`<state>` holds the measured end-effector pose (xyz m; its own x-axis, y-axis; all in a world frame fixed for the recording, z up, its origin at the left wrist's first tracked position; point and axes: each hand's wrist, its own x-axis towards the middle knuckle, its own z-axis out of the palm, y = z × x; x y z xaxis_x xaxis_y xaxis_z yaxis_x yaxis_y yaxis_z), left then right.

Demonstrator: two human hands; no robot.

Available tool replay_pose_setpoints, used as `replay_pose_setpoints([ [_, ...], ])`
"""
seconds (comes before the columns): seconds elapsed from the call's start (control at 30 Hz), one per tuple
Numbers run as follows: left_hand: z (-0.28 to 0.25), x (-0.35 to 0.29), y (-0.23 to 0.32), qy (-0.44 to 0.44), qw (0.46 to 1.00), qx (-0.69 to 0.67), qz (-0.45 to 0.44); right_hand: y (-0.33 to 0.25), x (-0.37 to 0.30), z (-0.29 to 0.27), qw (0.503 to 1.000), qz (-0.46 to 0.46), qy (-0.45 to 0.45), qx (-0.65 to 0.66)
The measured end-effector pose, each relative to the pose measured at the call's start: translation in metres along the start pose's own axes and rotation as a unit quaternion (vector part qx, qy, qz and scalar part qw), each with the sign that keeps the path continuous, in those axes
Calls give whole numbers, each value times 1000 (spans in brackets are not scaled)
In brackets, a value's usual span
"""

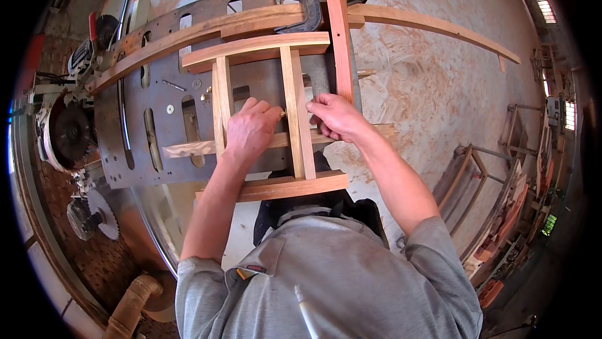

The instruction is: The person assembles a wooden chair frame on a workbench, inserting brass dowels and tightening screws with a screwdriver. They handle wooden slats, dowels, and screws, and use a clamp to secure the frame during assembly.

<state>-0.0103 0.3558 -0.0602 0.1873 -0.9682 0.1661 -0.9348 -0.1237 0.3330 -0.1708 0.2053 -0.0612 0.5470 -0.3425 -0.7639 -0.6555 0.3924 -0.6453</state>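
Observation:
A wooden frame (292, 82) of two long rails and two crosspieces lies over a dark metal table with slots. My left hand (251, 129) is inside it, fingertips pinched at a small brass-coloured fitting (283, 114) against the inner face of the right crosspiece. Just outside that same crosspiece is my right hand (337, 116), its fingers curled and thumb close to the wood. What lies within those right fingers, if anything, is hidden. A thin wooden strip (188, 149) runs beneath the frame and under both hands.
A black C-clamp (307, 4) grips a long wooden bar (407, 16) across the metal table (135, 126). A reddish board (338, 38) stands beside the frame. Circular saw blades (68, 127) are at the left. Small metal pieces and a drill bit (174, 86) lie on the table.

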Motion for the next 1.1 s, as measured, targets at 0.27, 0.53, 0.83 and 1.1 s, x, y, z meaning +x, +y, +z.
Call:
replay_pose_setpoints([
  [0.27,-1,0,-1,-10,1000,4,0,0,-1,3,999,-51,6,-2],
  [0.53,-1,0,-1,-15,1000,9,1,0,4,-4,994,-21,-6,-103],
  [0.83,-1,1,0,-17,1000,12,2,-9,-2,-4,997,42,-29,-52],
  [1.1,-2,1,-1,-22,1000,15,-1,8,6,-2,998,-45,-22,42],
])
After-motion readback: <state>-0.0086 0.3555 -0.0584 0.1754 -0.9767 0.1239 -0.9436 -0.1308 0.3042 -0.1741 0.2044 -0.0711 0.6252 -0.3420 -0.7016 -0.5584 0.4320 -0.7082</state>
